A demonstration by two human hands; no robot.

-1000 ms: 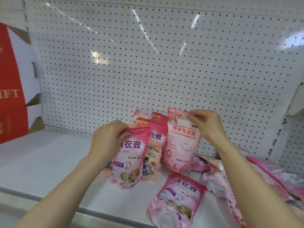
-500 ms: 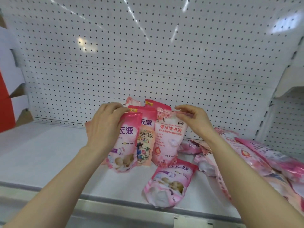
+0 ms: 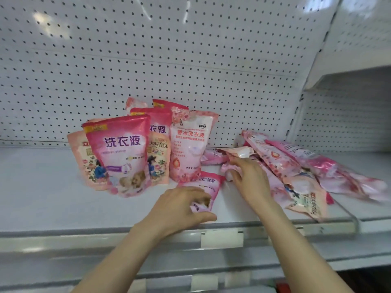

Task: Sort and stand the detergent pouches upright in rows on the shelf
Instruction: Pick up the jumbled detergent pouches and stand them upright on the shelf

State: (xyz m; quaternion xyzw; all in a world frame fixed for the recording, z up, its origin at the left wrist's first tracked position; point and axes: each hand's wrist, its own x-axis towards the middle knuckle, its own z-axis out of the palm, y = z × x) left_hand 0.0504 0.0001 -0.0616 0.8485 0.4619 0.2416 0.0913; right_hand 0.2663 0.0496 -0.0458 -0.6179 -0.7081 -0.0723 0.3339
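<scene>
— What's at the back?
— A white perforated metal back panel (image 3: 190, 49), dotted with rows of small dark holes. Soft streaks of ceiling-light glare (image 3: 42, 16) lie across its top.

— And along the front?
— A pale grey metal front rail (image 3: 84, 235) carrying a blank white paper label (image 3: 221, 237). Below it runs a second grey rail (image 3: 63, 278) with another white label (image 3: 204, 282), blurred.

— To the right?
— A white slanted upright post (image 3: 300, 102), then a second white perforated panel (image 3: 342, 115) under a white overhanging ledge (image 3: 349, 58). A thin bent metal wire divider (image 3: 352, 218) hooks over the front rail. A small red object (image 3: 282, 287) shows at the bottom edge; I cannot tell what it is.
</scene>
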